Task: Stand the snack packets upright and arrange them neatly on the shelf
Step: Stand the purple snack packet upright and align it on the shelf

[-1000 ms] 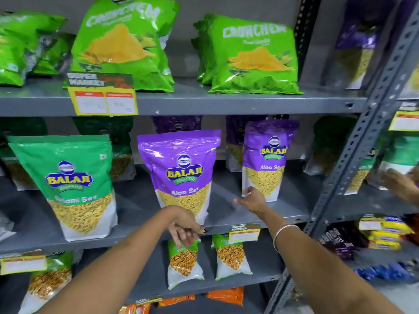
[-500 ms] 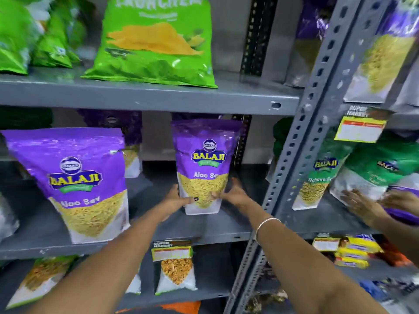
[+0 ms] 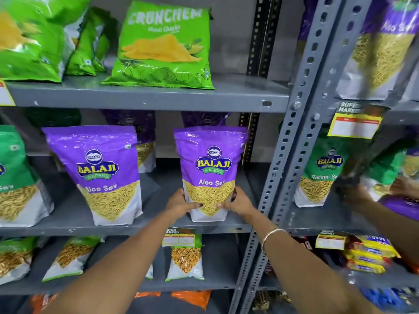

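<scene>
Head view: left hand [image 3: 179, 203] and right hand [image 3: 238, 203] clasp upright purple "Balaji Wafers Aloo Sev" packet [image 3: 209, 171].

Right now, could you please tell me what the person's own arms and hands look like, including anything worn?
Both forearms are bare, with no sleeves visible. The right wrist carries a thin silver bangle. The left hand shows dark polish on a nail. No gloves or watch are visible.

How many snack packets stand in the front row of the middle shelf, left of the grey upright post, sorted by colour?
Purple packets: 2
Green packet: 1
Total: 3
</scene>
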`<state>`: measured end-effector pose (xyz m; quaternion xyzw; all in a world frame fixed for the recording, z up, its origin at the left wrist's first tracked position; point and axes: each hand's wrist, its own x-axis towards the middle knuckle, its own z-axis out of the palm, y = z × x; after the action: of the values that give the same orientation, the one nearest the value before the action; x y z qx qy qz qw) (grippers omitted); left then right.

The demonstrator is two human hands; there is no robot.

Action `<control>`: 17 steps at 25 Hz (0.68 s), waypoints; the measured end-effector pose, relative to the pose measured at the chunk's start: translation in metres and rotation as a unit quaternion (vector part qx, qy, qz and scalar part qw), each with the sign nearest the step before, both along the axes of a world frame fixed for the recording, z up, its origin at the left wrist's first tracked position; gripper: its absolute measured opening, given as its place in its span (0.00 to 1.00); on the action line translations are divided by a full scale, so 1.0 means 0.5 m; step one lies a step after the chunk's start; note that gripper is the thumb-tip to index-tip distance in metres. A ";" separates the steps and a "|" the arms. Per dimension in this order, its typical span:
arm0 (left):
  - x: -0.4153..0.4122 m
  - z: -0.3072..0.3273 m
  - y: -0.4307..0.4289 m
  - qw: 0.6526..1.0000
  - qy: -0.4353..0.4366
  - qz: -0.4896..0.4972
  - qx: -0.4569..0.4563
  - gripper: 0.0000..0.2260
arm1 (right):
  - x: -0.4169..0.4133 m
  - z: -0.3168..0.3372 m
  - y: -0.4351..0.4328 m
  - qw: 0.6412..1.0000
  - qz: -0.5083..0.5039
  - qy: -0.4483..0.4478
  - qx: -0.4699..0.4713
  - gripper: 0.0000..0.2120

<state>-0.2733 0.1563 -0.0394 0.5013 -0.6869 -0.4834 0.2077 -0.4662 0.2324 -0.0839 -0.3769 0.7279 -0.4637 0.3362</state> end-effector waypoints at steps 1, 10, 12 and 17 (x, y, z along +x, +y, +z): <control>0.004 0.001 0.004 1.000 -0.006 -0.002 -0.001 0.18 | 0.010 0.014 0.015 1.000 -0.002 0.002 0.003 0.47; 0.016 0.011 0.028 0.998 -0.050 -0.016 -0.023 0.22 | 0.082 0.093 0.076 0.998 -0.038 0.029 0.037 0.32; 0.014 0.009 0.024 0.998 -0.049 -0.016 -0.020 0.22 | 0.085 0.091 0.074 0.998 -0.047 0.037 0.029 0.32; 0.008 0.009 0.024 0.998 -0.055 -0.012 -0.035 0.22 | 0.086 0.089 0.065 0.998 -0.058 0.033 0.022 0.30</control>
<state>-0.2694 0.1681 -0.0347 0.5110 -0.7200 -0.4331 0.1813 -0.4232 0.2649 -0.0393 -0.3413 0.7694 -0.4537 0.2929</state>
